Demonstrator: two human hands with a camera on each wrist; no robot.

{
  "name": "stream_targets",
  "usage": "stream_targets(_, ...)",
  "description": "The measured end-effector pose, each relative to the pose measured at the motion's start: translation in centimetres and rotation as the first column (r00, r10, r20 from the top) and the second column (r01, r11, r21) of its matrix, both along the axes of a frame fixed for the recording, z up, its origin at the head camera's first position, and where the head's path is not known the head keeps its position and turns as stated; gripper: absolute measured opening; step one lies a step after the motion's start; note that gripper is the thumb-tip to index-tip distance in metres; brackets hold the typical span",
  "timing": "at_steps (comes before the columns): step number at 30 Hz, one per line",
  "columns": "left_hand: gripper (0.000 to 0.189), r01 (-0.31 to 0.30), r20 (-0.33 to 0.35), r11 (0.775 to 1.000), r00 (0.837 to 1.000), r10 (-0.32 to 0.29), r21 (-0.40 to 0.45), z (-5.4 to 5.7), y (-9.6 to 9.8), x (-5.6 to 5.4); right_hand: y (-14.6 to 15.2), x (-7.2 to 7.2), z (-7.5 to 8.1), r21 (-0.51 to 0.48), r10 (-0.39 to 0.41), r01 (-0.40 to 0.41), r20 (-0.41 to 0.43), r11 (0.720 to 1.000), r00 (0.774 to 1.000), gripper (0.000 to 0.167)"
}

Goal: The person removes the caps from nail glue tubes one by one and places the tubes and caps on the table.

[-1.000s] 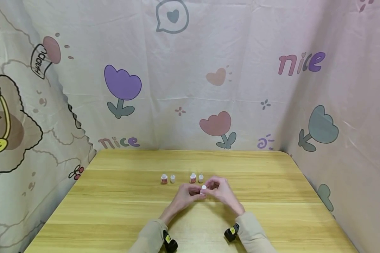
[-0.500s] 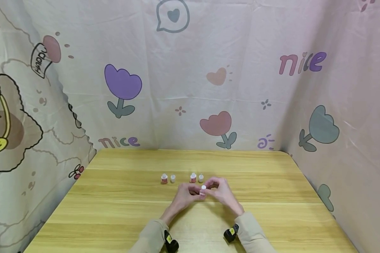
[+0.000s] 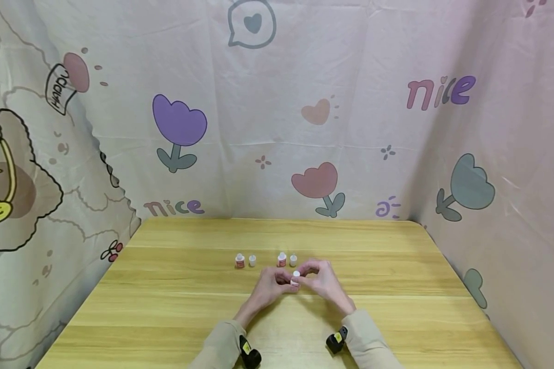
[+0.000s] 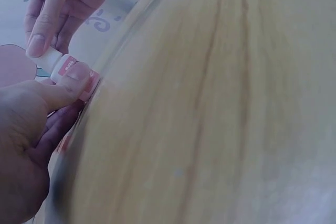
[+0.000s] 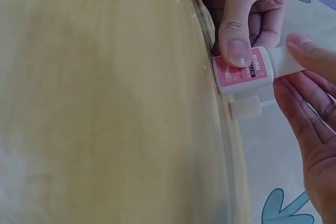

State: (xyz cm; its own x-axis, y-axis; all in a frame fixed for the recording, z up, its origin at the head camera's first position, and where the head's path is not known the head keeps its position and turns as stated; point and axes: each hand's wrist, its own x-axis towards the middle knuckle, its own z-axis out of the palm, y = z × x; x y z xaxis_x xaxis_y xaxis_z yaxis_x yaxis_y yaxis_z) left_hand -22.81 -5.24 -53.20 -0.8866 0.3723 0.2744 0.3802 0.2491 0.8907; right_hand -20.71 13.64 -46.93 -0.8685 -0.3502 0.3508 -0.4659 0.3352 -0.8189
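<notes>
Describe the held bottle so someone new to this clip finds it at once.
On the table, look near the middle, where the left hand and right hand meet. Between them is a small white bottle with a pink label. Unlike the two bottles standing farther back, it is held, the right hand pinching its white top.

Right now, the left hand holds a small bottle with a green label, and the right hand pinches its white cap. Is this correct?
Not quite: the label is pink, not green, as the right wrist view shows. The rest is right: the left hand holds the small bottle, and the right hand pinches its white cap.
</notes>
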Motion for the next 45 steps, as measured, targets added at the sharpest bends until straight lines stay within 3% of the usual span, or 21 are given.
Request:
stream_targets(5, 0.013, 0.005, 0.009, 1.0, 1.0, -0.005, 0.006, 0.0, -0.1, 0.0, 0.0, 0.0, -0.2, 0.001, 0.012, -0.012, -0.016, 1.0, 1.0, 0.011)
stream_targets(12, 0.012, 0.013, 0.002, 1.0, 1.0, -0.013, -0.015, -0.2, -0.3, -0.1, -0.1, 0.1, 0.0, 0.028, 0.055, -0.052, -0.102, 0.998, 0.993, 0.01)
stream_targets(18, 0.013, 0.0, -0.006, 1.0, 1.0, 0.0, -0.019, -0.2, -0.4, 0.0, 0.0, 0.0, -0.1, 0.04, 0.054, -0.053, -0.017, 0.998, 0.998, 0.014)
stream_targets(21, 0.013, -0.008, -0.013, 1.0, 1.0, 0.007, -0.015, -0.2, -0.5, 0.1, 0.1, -0.7, -1.1, 0.045, 0.028, -0.029, 0.04, 0.999, 0.999, 0.015)
stream_targets(25, 0.013, -0.015, -0.021, 1.0, 1.0, 0.015, -0.012, -0.2, -0.5, 0.1, 0.1, -1.5, -2.4, 0.044, -0.011, 0.008, 0.054, 0.999, 0.998, 0.016)
stream_targets(32, 0.013, -0.018, -0.03, 1.0, 0.999, 0.017, -0.013, -0.2, -0.5, 0.1, 0.3, -1.9, -3.0, 0.003, -0.008, 0.008, 0.02, 1.0, 1.0, 0.016)
stream_targets(45, 0.013, -0.029, -0.037, 1.0, 0.999, 0.029, -0.004, -0.3, -0.6, 0.2, 0.1, -1.9, -3.1, 0.027, 0.041, -0.038, -0.132, 0.999, 0.99, 0.009)
